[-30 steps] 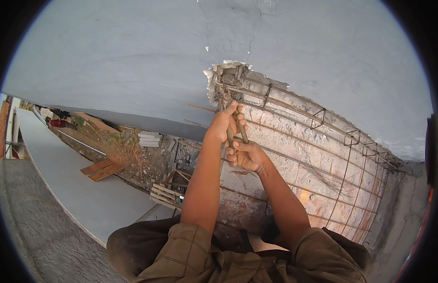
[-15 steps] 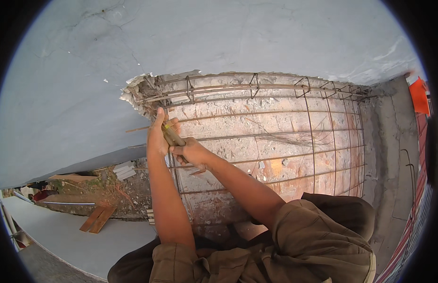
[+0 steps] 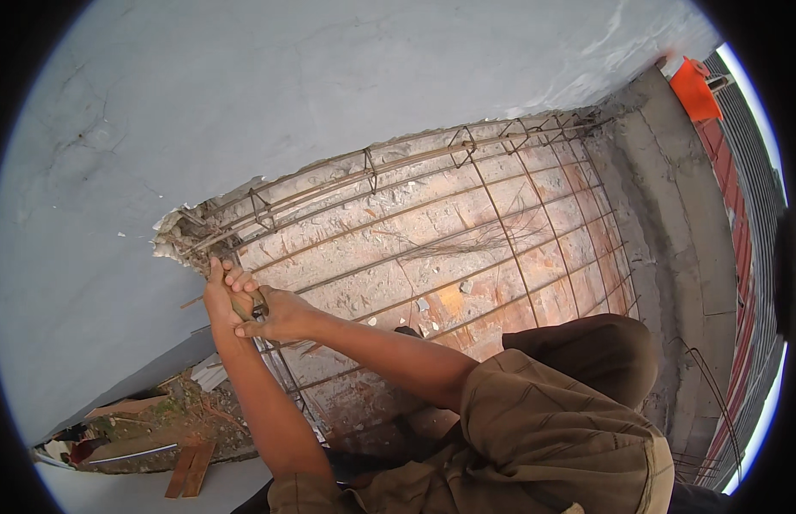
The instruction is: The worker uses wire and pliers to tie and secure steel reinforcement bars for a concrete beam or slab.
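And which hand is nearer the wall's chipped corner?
Left. The left hand is just below the chipped corner in view; the right hand is lower and farther right.

Olive tool (image 3: 242, 306) is mostly hidden by left hand (image 3: 217, 298) and right hand (image 3: 285, 315); its tip can't be made out. Left sleeve (image 3: 300, 494) is cut off below. Far-left ground items (image 3: 59, 449) are too small to be identified.

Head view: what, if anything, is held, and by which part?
Left hand and right hand grip an olive tool, seemingly by its handles; its tip is hidden.
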A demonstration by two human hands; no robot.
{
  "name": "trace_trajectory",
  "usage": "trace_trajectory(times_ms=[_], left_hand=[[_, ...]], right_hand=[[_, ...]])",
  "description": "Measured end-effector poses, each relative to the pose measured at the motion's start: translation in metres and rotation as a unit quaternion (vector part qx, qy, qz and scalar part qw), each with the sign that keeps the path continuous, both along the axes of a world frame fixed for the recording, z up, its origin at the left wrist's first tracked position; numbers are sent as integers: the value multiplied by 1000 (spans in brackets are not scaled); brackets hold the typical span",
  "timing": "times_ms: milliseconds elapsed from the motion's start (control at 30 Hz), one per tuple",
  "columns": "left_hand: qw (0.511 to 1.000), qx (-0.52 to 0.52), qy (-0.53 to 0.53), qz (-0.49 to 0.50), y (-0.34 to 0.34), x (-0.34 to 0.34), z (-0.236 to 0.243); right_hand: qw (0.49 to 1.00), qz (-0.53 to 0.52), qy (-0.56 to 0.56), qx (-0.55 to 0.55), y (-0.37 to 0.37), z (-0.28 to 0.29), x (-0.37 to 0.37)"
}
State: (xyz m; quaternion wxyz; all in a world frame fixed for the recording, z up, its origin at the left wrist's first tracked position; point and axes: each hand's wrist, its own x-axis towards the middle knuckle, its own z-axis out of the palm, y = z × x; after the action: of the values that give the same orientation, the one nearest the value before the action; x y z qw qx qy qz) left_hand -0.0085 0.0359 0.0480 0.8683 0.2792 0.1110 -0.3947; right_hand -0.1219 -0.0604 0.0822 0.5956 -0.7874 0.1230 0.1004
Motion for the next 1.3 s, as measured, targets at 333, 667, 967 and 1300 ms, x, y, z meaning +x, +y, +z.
trace_trajectory(times_ms=[333,667,967,1300], left_hand=[[979,49,-123,-153,20,-33,-31],[964,172,-94,-180,-52,-44,26],[962,200,-65,-177,-63,-60,33],[973,141,-60,-174,-87,-77,115]], right_hand=[[939,241,185,-161,-109,25,29],[810,322,237,-429,-256,96,-48],[830,39,140,-538,-293,-20,-199],[949,63,-17,-308,-207,26,-169]])
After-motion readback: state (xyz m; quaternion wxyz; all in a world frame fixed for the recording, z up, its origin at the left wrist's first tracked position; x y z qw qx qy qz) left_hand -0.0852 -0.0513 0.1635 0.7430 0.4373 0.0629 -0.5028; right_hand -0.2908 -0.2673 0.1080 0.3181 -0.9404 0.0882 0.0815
